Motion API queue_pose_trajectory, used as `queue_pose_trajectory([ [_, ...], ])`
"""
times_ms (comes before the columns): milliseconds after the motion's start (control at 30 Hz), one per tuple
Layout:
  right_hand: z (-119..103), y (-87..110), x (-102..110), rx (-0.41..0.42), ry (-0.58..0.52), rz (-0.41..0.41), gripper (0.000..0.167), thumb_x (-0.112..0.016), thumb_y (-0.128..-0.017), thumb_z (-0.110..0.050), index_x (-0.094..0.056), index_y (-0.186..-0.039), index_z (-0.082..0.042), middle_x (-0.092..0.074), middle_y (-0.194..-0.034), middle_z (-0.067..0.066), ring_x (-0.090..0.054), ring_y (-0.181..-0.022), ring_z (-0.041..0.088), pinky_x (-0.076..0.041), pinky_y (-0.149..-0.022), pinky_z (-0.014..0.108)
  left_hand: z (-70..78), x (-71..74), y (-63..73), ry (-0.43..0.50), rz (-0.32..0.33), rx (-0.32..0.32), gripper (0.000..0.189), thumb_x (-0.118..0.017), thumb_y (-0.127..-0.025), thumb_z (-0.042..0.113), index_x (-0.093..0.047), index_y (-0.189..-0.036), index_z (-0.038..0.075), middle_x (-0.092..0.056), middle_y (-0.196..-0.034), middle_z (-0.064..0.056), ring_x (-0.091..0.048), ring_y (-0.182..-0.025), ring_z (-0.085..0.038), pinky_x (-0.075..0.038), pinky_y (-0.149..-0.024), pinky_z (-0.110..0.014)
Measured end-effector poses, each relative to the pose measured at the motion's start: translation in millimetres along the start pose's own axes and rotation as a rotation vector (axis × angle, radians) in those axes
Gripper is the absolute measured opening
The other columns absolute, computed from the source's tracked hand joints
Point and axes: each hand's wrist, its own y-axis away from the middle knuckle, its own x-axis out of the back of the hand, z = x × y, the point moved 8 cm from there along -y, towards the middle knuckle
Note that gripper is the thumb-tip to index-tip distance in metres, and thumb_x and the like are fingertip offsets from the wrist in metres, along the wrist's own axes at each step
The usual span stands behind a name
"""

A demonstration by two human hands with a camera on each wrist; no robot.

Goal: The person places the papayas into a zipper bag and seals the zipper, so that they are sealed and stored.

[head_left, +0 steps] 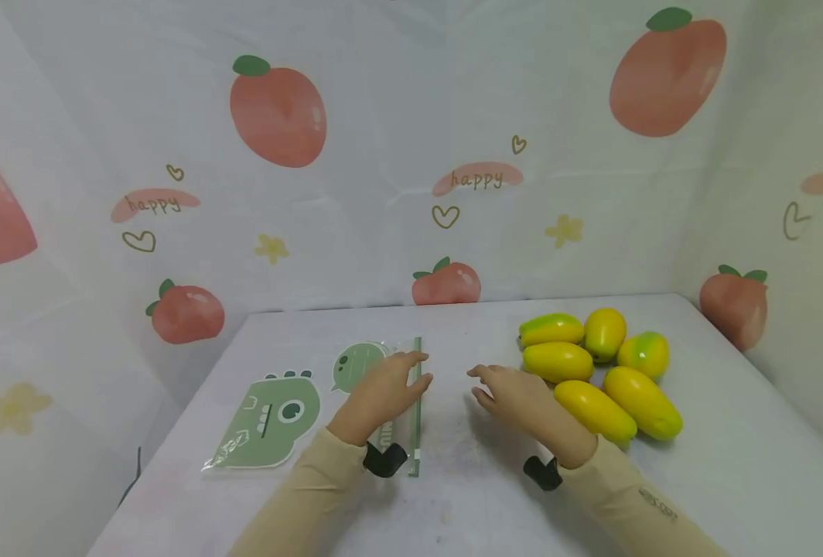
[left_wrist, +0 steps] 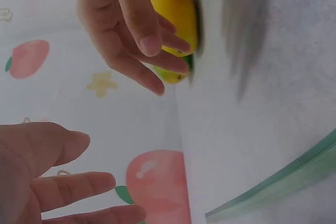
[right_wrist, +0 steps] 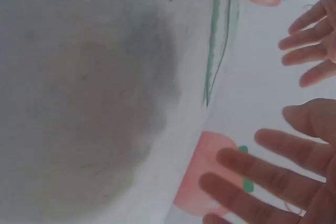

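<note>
My left hand (head_left: 384, 391) is held over the right part of a clear zip bag (head_left: 403, 433), fingers loosely extended and holding nothing. The bag lies flat on the table, printed with a green one-eyed monster (head_left: 272, 422) and a green speech bubble (head_left: 357, 365); its green zip strip (head_left: 417, 402) runs along the right edge. Facing it across a gap, my right hand (head_left: 519, 398) has relaxed, spread fingers with nothing between them. Just right of that hand sit several yellow mangoes (head_left: 595, 410) with greenish patches. In the left wrist view, mangoes (left_wrist: 176, 17) show behind the right hand.
The white table (head_left: 746, 464) meets a white cloth backdrop (head_left: 384, 232) printed with peaches, hearts and the word "happy". Cloth also hangs along the left and right sides. Black straps (head_left: 386, 459) with cameras sit at both wrists.
</note>
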Motion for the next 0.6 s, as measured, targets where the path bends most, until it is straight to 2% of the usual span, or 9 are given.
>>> queue_pose_trajectory([
  [100,-1,-8.7,1,-0.005,-0.098,-0.029,0.028,-0.062,-0.093,-0.025,-0.064,-0.119,-0.016,-0.072,-0.104,0.002,-0.068,-0.086,0.017,-0.056,-0.064,0.028,-1.2,9.3,-0.8,0.027,0.030,0.003,0.041,-0.055,-0.096,0.032,-0.059,-0.131,0.011,-0.062,-0.129,-0.012,-0.059,-0.120,-0.029,-0.050,-0.096,-0.047],
  [233,-2,-22.2,2,-0.022,-0.267,-0.058,0.026,-0.060,-0.094,-0.022,-0.065,-0.119,-0.014,-0.071,-0.105,0.002,-0.067,-0.093,0.018,-0.057,-0.079,0.035,-5.2,18.0,-2.9,0.119,0.075,-0.001,0.036,-0.056,-0.096,0.028,-0.062,-0.127,0.011,-0.067,-0.119,-0.012,-0.063,-0.110,-0.029,-0.054,-0.089,-0.047],
  [433,-6,-39.0,-7,-0.051,-0.496,-0.135,0.027,-0.056,-0.096,-0.018,-0.065,-0.120,-0.011,-0.069,-0.109,0.006,-0.066,-0.098,0.023,-0.057,-0.084,0.038,-20.5,19.7,-8.4,0.350,0.127,0.059,0.027,-0.055,-0.096,0.020,-0.065,-0.120,0.012,-0.069,-0.110,-0.008,-0.065,-0.106,-0.027,-0.055,-0.086,-0.044],
  [600,-9,-50.8,-24,-0.077,-0.583,-0.168,0.026,-0.058,-0.094,-0.015,-0.066,-0.118,-0.007,-0.069,-0.105,0.008,-0.064,-0.095,0.023,-0.056,-0.080,0.036,-35.2,12.9,-16.0,0.372,0.165,0.118,0.026,-0.055,-0.093,0.017,-0.067,-0.115,0.012,-0.070,-0.103,-0.007,-0.066,-0.099,-0.026,-0.056,-0.076,-0.037],
])
